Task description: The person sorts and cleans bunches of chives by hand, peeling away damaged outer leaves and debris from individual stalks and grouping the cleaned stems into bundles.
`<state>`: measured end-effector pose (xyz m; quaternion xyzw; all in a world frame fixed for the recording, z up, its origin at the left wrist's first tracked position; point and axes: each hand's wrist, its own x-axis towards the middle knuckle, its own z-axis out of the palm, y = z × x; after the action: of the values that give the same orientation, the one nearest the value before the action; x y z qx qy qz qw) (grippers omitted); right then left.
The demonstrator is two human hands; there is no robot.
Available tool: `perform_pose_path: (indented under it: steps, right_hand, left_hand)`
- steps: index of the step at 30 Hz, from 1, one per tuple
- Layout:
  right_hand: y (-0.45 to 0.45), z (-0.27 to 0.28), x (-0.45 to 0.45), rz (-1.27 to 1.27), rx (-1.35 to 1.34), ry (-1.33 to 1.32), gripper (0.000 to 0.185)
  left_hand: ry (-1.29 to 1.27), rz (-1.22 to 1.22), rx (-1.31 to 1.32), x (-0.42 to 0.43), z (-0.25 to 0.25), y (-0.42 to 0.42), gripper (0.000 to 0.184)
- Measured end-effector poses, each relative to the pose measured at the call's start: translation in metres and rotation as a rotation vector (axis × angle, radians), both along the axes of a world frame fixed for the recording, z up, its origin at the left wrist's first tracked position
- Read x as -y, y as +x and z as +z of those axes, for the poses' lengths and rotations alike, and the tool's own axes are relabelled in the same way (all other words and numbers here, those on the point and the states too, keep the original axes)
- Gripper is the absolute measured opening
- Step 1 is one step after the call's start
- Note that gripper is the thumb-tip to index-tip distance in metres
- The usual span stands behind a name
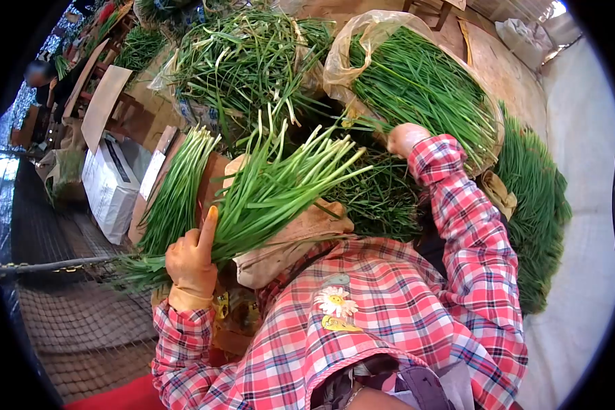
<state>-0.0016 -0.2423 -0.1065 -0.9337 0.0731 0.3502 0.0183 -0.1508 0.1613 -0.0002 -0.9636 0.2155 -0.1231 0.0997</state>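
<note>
My left hand point(193, 263), apparently gloved and with an orange index fingertip, is wrapped round the leafy end of a bunch of garlic chives point(280, 181). Its index finger points out along the leaves, and the pale stem ends fan up and to the right over my lap. My right hand point(406, 140) is closed beside the open plastic bag point(342, 68) of chives point(424, 89). Some thin leaves show close to its fingers, but what it grips is hidden. Below it lies a heap of loose dark green leaves point(383, 198).
A large tangled pile of chives point(246, 61) stands ahead. Another neat bunch point(178, 188) leans at left, near a white box point(113, 188). More chives point(533, 205) lie along the right by a pale sheet point(588, 171). Another person point(44, 82) is at far left.
</note>
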Motion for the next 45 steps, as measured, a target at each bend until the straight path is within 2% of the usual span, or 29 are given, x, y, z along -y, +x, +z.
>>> perform_pose_path:
  steps: [1, 2, 4, 5, 6, 8, 10, 12, 15, 16, 18, 19, 20, 22, 24, 26, 28, 30, 32, 34, 35, 40, 42, 44, 45]
  right_hand:
    - [-0.007, 0.004, 0.017, -0.015, 0.031, 0.240, 0.030]
    - [-0.013, 0.026, 0.012, -0.085, 0.181, 0.273, 0.026]
    - [-0.011, 0.026, 0.019, -0.369, 0.234, 0.723, 0.021]
    - [-0.011, 0.022, 0.015, -0.388, 0.255, 1.095, 0.017]
    - [-0.012, 0.028, 0.003, -0.387, 0.250, 1.100, 0.017]
    - [-0.015, 0.045, -0.027, 0.097, 0.480, 0.821, 0.020]
    - [-0.004, 0.034, -0.046, 0.249, 0.323, 0.682, 0.024]
    - [-0.006, 0.040, -0.063, 0.235, 0.208, 0.549, 0.030]
    - [-0.013, 0.008, -0.072, 0.171, 0.177, 0.773, 0.032]
    - [-0.020, -0.002, -0.076, 0.284, 0.237, 0.866, 0.036]
    - [-0.031, -0.005, -0.092, 0.407, 0.263, 0.627, 0.037]
    - [-0.037, 0.004, -0.095, 0.395, 0.178, 0.534, 0.037]
    - [-0.039, -0.005, -0.094, 0.414, 0.254, 0.555, 0.034]
    - [-0.040, -0.016, -0.087, 0.351, 0.304, 0.787, 0.034]
    - [-0.042, -0.003, -0.091, 0.328, 0.293, 0.803, 0.035]
    - [-0.041, 0.005, -0.097, 0.504, 0.347, 0.780, 0.036]
    - [-0.040, 0.003, -0.098, 0.463, 0.278, 0.833, 0.034]
    - [-0.040, -0.011, -0.097, 0.326, 0.282, 1.009, 0.034]
    - [-0.042, -0.018, -0.100, 0.288, 0.374, 1.033, 0.030]
    - [-0.041, -0.004, -0.104, 0.118, 0.416, 0.764, 0.025]
    - [-0.040, 0.001, -0.103, 0.121, 0.490, 0.607, 0.024]
    - [-0.011, -0.026, -0.061, -0.166, 0.589, 0.312, 0.025]
    - [-0.004, -0.019, -0.016, -0.315, 0.468, 0.296, 0.031]
    - [0.004, -0.042, 0.019, -0.013, 0.026, -0.011, 0.033]
    - [-0.004, -0.049, 0.016, 0.086, -0.079, -0.104, 0.035]
  left_hand:
    - [0.028, 0.025, -0.025, -0.003, -0.006, -0.003, 0.077]
    - [0.026, 0.027, -0.025, -0.004, -0.014, -0.005, 0.077]
    - [0.005, 0.027, -0.083, -0.008, -0.028, -0.013, 0.076]
    - [-0.003, 0.021, -0.105, -0.006, -0.030, -0.016, 0.076]
    - [0.002, 0.025, -0.108, -0.005, -0.032, -0.019, 0.076]
    - [-0.021, 0.058, -0.179, -0.005, -0.037, -0.024, 0.076]
    - [-0.033, 0.050, -0.152, -0.007, -0.042, -0.026, 0.077]
    - [-0.076, 0.065, -0.172, -0.005, -0.040, -0.028, 0.078]
    - [-0.128, 0.083, -0.199, -0.007, -0.045, -0.028, 0.077]
    - [-0.130, 0.082, -0.204, -0.007, -0.046, -0.028, 0.077]
    - [-0.187, 0.136, -0.277, -0.006, -0.047, -0.028, 0.078]
    - [-0.190, 0.137, -0.282, -0.005, -0.045, -0.030, 0.078]
    - [-0.214, 0.148, -0.324, -0.005, -0.045, -0.029, 0.080]
    - [-0.243, 0.167, -0.363, -0.006, -0.047, -0.031, 0.081]
    - [-0.217, 0.139, -0.407, -0.007, -0.044, -0.029, 0.082]
    - [-0.196, 0.130, -0.404, -0.006, -0.042, -0.026, 0.081]
    - [-0.178, 0.128, -0.395, -0.004, -0.039, -0.025, 0.081]
    - [-0.134, 0.118, -0.402, -0.002, -0.033, -0.025, 0.080]
    - [-0.123, 0.127, -0.408, 0.000, -0.032, -0.025, 0.080]
    - [-0.114, 0.128, -0.414, 0.000, -0.033, -0.025, 0.080]
    - [-0.116, 0.133, -0.417, 0.000, -0.034, -0.026, 0.081]
    - [-0.110, 0.151, -0.457, -0.003, -0.036, -0.030, 0.085]
    - [-0.117, 0.208, -0.472, -0.006, -0.037, -0.033, 0.087]
    - [-0.126, 0.218, -0.473, -0.008, -0.038, -0.037, 0.087]
    - [-0.130, 0.224, -0.472, -0.010, -0.038, -0.036, 0.087]
